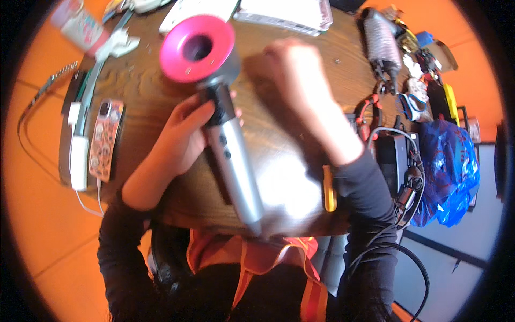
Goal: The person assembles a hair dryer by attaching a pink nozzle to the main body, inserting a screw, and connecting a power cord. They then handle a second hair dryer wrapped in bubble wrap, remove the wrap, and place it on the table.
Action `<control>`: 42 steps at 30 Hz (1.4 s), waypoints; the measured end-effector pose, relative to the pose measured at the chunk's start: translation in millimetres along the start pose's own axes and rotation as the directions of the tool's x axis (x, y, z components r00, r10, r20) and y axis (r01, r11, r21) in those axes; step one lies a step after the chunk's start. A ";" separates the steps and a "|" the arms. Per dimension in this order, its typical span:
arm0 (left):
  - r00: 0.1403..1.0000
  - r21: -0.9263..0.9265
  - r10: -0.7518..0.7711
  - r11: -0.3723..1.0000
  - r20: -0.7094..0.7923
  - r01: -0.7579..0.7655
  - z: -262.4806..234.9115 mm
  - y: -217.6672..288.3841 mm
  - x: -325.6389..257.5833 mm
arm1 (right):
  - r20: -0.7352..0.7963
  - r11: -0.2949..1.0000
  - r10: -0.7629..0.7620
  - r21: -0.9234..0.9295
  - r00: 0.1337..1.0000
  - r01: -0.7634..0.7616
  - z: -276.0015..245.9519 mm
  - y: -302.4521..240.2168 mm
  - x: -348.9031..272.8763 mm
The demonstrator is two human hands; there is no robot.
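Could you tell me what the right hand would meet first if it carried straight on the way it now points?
Probably the white box at the table's far edge: the right hand points away from the person, with bare wood between. Depth is hard to judge.

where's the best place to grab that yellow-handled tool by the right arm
Take the yellow tool by its handle, the only part that shows. It lies along the table edge, hard against the right forearm, so its right side is blocked. Coming from above, grip across the handle's width, looks best. Its tip is hidden, so I cannot tell which end is the working one.
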State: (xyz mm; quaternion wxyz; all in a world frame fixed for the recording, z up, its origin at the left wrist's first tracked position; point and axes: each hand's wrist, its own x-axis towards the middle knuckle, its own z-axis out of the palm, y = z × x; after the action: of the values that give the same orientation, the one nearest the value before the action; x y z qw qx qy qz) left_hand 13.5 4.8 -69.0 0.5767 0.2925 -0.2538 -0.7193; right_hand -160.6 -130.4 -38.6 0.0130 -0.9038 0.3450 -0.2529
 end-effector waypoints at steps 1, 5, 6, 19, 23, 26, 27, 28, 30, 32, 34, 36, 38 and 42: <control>1.000 0.023 -0.004 1.000 0.011 0.004 -1.5 0.0 1.1 | -0.033 0.996 0.076 0.041 0.997 -0.075 -13.4 1.3 -7.9; 0.997 0.087 -0.027 0.996 0.075 0.021 -4.0 4.3 2.2 | -0.179 0.800 0.200 0.597 0.963 -0.055 -42.0 -8.8 -19.4; 0.997 0.095 -0.026 0.995 0.069 0.020 -3.2 5.3 2.7 | -0.182 0.775 0.274 0.623 0.944 -0.105 -48.3 -12.7 -23.6; 0.995 0.172 -0.045 0.985 0.084 0.030 3.3 6.9 -1.0 | 0.192 0.147 0.217 0.963 0.957 -0.227 -36.5 -41.7 -44.9; 0.995 0.191 -0.063 0.981 0.079 0.046 4.8 4.8 -2.4 | 0.322 0.023 0.196 0.943 0.926 -0.333 -36.8 -46.9 -47.2; 0.989 0.180 -0.088 0.981 0.119 0.066 6.5 4.7 -3.9 | 0.381 -0.020 0.164 0.923 0.910 -0.383 -36.0 -47.9 -47.1; 0.988 0.183 -0.097 0.980 0.117 0.075 7.4 4.6 -4.4 | 0.395 -0.001 0.176 0.916 0.902 -0.401 -36.3 -47.7 -47.1; 0.987 0.171 -0.103 0.982 0.122 0.081 8.2 4.5 -4.7 | 0.408 -0.009 0.182 0.910 0.894 -0.414 -36.7 -47.4 -47.2; 0.987 0.191 -0.114 0.977 0.111 0.091 10.0 4.1 -5.3 | 0.423 0.015 0.200 0.901 0.884 -0.434 -38.0 -46.8 -47.8; 0.986 0.201 -0.124 0.975 0.107 0.100 11.4 3.6 -5.6 | 0.423 0.081 0.204 0.891 0.883 -0.446 -38.8 -46.7 -48.5; 0.984 0.208 -0.139 0.971 0.107 0.114 12.4 3.4 -6.0 | 0.403 0.122 0.189 0.895 0.895 -0.429 -38.8 -47.2 -48.8; 0.986 0.239 -0.136 0.965 0.093 0.110 12.5 4.0 -6.4 | 0.368 0.179 0.187 0.899 0.911 -0.400 -38.7 -49.0 -49.0; 0.987 0.248 -0.134 0.963 0.092 0.108 12.5 4.6 -6.8 | 0.316 0.253 0.211 0.896 0.925 -0.364 -39.0 -52.8 -49.8; 0.987 0.232 -0.132 0.967 0.091 0.108 13.6 3.8 -7.3 | 0.261 0.416 0.214 0.848 0.941 -0.330 -42.3 -60.2 -50.9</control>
State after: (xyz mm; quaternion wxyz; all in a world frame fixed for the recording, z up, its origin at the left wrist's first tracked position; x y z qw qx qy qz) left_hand 7.6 11.5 -55.9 0.4808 0.3327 -0.3460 -0.7337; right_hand -175.4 -46.0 -12.5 0.5373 -0.7104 0.3047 -0.3374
